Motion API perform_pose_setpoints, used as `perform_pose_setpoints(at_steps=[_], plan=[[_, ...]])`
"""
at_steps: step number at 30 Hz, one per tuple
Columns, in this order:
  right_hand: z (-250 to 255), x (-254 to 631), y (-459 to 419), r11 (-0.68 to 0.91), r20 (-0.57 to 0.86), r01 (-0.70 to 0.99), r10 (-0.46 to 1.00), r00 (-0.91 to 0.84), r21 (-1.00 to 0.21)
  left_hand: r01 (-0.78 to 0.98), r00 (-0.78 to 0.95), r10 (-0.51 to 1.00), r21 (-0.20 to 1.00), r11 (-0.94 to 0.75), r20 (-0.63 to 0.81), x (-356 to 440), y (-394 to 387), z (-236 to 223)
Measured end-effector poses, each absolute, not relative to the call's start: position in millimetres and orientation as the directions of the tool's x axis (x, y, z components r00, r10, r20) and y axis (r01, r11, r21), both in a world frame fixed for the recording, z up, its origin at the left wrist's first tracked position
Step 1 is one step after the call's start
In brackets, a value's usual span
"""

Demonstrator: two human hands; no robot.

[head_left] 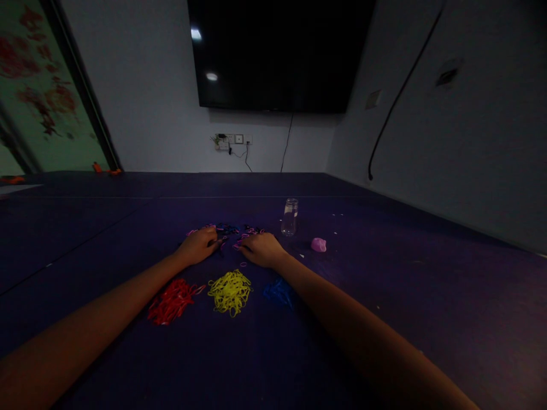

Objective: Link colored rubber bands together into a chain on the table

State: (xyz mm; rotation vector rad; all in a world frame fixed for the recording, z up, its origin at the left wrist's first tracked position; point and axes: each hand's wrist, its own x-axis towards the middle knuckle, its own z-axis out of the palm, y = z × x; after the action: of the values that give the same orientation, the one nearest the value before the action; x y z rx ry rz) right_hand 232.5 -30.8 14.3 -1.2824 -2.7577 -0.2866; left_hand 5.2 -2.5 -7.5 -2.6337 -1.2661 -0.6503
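Note:
My left hand (199, 245) rests on the purple surface with its fingers bent, beside dark and pink rubber bands (228, 228). Its fingertips are closed near a dark band; what they grip is too small to make out. To the right, my right hand (262, 250) has its fingers curled down over pink and black rubber bands (253, 230), with a pink rubber band (236, 246) at the fingertips. Nearer to me lie a red pile of rubber bands (172, 302), a yellow pile (231, 292) and a blue pile (277, 291), the last partly behind my right forearm.
An uncapped clear jar (289, 219) stands upright beyond my right hand. A pink lump-shaped object (318, 245) sits to its right. Small pale scraps (301, 255) are scattered nearby. At the back are a wall-mounted television (280, 57), sockets (238, 139) and hanging cables.

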Motion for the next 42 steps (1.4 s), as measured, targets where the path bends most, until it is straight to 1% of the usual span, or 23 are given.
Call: perform_pose_setpoints(at_steps=[7, 18, 29, 37, 42], plan=[[16.0, 232.4, -32.2, 0.632, 0.152, 0.767, 0.752, -0.642, 0.113, 0.77, 0.553, 0.709, 0.056, -0.636, 0.437, 4.9, -2.1, -6.8], [10.2, 233.1, -28.0, 0.634, 0.186, 0.763, 0.741, -0.646, 0.127, 0.761, 0.564, 0.708, 0.066, -0.645, 0.425, 4.7, -1.8, -6.2], [11.7, 232.4, -28.9, 0.621, 0.184, 0.774, 0.752, -0.633, 0.123, 0.76, 0.563, 0.711, 0.073, -0.645, 0.422, 1.7, 2.8, -8.6], [10.5, 233.5, -28.0, 0.642, 0.191, 0.758, 0.734, -0.652, 0.116, 0.781, 0.543, 0.743, 0.091, -0.618, 0.392, 2.0, 1.4, -8.4], [10.3, 233.5, -27.6, 0.64, 0.187, 0.759, 0.736, -0.65, 0.118, 0.762, 0.567, 0.718, 0.075, -0.643, 0.404, 1.4, 2.5, -8.2]])
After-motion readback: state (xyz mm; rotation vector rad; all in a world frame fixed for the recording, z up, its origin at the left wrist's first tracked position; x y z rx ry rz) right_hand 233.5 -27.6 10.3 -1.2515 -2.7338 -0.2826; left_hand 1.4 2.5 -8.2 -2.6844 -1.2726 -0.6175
